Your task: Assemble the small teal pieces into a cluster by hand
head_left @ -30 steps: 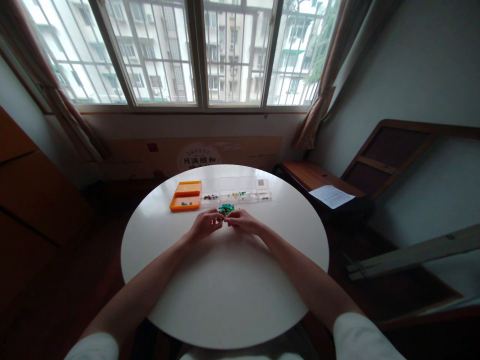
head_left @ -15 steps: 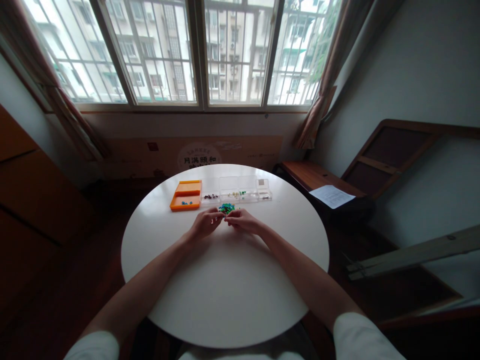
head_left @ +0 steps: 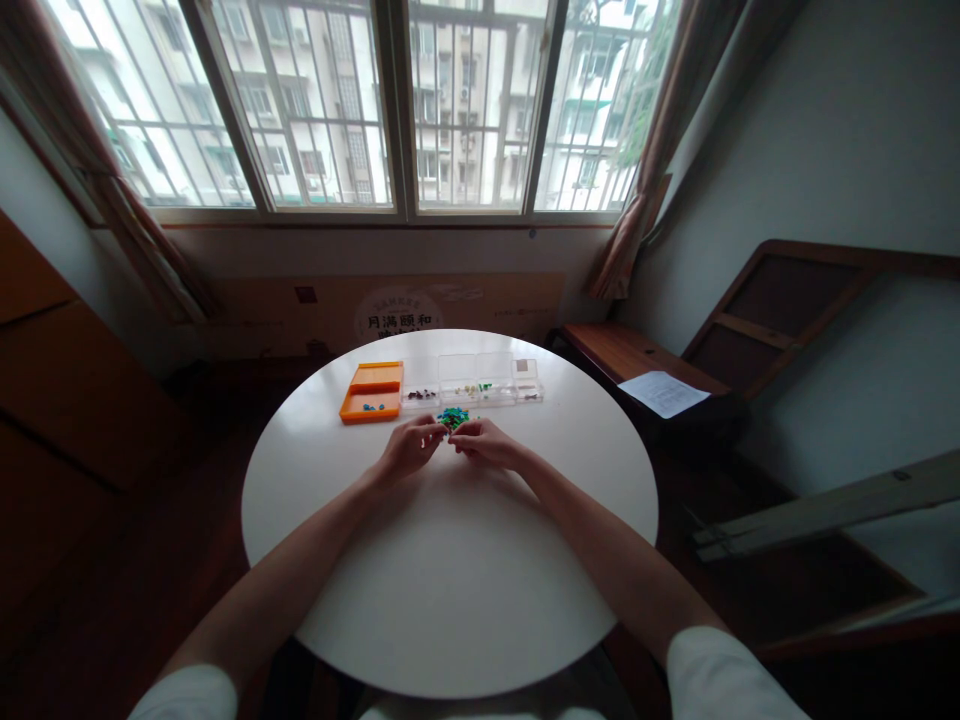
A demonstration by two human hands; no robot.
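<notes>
And here the left hand (head_left: pixel 409 446) and right hand (head_left: pixel 486 443) meet at the near edge of the colourful pile (head_left: pixel 454 415) on the white table (head_left: pixel 450 560), fingertips narrow, any grip too small to tell, so a light, low, steady touch looks wisest!

Worktop (head_left: pixel 457 580), beneath left grip (head_left: pixel 411 445) and right grip (head_left: pixel 484 442): smooth, glossy, reflecting daylight.
Loose pieces (head_left: pixel 454 418), just beyond both grips: apparently plastic; finish too small to tell.
Orange case (head_left: pixel 377 375), beyond left grip: opaque plastic, smooth.
Clear boxes (head_left: pixel 495 367), beyond right grip: transparent plastic, shiny.
Sheet (head_left: pixel 664 393), well right of right grip: matt paper.
Low stand (head_left: pixel 600 342), beneath sheet: wood, faint sheen.
Sleeves (head_left: pixel 724 670), nearer than the grips: matt cloth.
</notes>
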